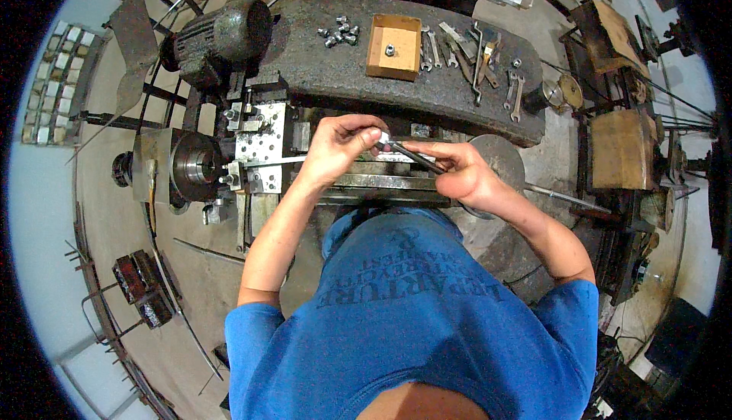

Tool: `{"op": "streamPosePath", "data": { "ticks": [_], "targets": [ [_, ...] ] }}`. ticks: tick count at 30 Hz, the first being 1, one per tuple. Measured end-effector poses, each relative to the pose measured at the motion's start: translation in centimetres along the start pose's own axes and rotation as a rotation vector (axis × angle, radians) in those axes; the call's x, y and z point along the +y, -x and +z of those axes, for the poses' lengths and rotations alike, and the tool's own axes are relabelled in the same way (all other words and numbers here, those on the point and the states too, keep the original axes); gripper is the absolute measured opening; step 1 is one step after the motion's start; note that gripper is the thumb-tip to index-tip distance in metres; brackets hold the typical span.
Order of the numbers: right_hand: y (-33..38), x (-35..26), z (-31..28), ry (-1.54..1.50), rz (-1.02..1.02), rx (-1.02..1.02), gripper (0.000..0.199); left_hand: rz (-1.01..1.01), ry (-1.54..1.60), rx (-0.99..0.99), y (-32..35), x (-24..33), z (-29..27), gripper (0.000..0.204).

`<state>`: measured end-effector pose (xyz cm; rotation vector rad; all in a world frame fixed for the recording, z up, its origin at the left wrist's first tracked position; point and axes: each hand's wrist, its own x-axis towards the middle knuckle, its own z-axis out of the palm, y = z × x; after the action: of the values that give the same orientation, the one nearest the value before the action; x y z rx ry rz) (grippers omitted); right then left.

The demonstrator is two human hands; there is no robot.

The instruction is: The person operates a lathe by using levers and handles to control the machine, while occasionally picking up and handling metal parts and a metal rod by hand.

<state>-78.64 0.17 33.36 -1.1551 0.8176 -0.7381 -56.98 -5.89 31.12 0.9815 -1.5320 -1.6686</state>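
My left hand (341,145) pinches a small shiny metal fitting (384,138) between thumb and fingers. In my right hand (462,173) is a dark, slim rod-like tool (419,160), its far end meeting the fitting or lying right beside it; I cannot tell which. Both hands are held over the machine bed (381,182), in front of my body. Beyond them on the dark bench stands an open cardboard box (378,66) with one metal fitting (390,50) inside. Several similar fittings (339,32) lie in a loose heap to the box's left.
Several spanners (516,98) and other hand tools (478,61) lie on the dark bench (313,69) right of the box. An electric motor (221,38) and a round chuck (194,167) stand at left, beside a drilled metal plate (263,141). A bar (560,195) sticks out at right.
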Motion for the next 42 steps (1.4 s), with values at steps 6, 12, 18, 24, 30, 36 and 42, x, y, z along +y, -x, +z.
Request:
{"op": "streamPosePath", "data": {
  "ticks": [6,12,18,24,30,36,42],
  "targets": [
    [0.1,0.0,0.0,0.084,-0.024,0.021,0.059,-0.012,0.074,-0.037,-0.3,-1.1,0.1,0.019],
    [0.1,-0.4,-0.2,0.512,-0.105,0.089,0.059,-0.03,0.125,-0.001,-0.4,-0.6,0.9,0.021],
    [0.0,0.4,-0.5,0.743,-0.215,0.131,0.057,-0.065,0.168,-0.071,-0.7,-0.8,0.6,0.026],
    [-0.4,0.3,-0.5,0.688,-0.087,0.128,0.055,-0.054,0.026,0.042,-0.6,-0.8,1.3,0.021],
    [-0.7,1.4,-0.5,0.106,0.002,0.091,0.053,-0.041,-0.078,-0.009,-0.8,-0.8,1.0,0.02],
    [-0.5,-0.1,-1.2,-0.472,0.492,0.028,0.056,-0.012,-0.065,-0.097,-1.1,-0.2,0.5,0.018],
    [-0.4,-0.8,-0.4,1.133,0.014,0.12,0.059,-0.099,0.113,0.019,-1.4,-1.9,1.5,0.024]
  ]
}}
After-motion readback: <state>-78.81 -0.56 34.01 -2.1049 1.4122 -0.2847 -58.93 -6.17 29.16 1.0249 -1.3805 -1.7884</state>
